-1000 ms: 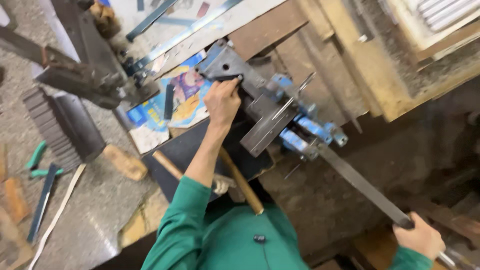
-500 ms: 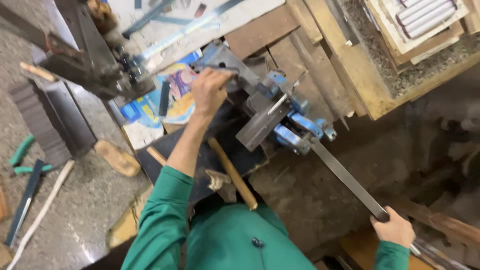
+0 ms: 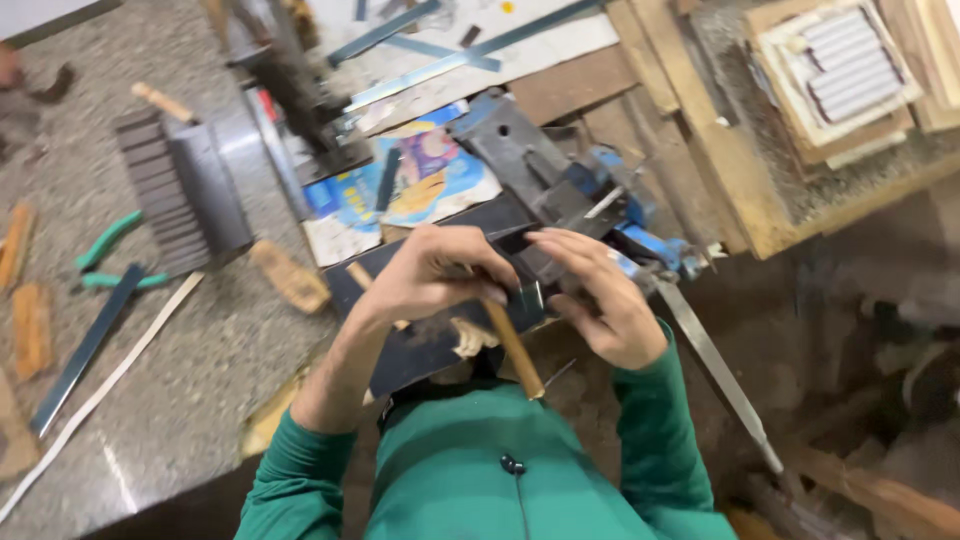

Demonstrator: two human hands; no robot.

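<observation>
Both hands meet over a small dark metal piece (image 3: pixel 520 262) that sits at the near end of the blue bench vise (image 3: pixel 590 200), above a black tray (image 3: pixel 420 340). The left hand (image 3: pixel 435 275) has its fingers curled together around the piece from the left; the right hand (image 3: pixel 600 295) pinches its right edge with fingertips closed on it. A wooden-handled hammer (image 3: pixel 510 345) lies on the tray beneath the hands. The vise's long steel handle (image 3: pixel 715 370) hangs free to the right. Green-handled pliers (image 3: pixel 110 255) lie on the grey counter (image 3: pixel 190 370), well apart.
</observation>
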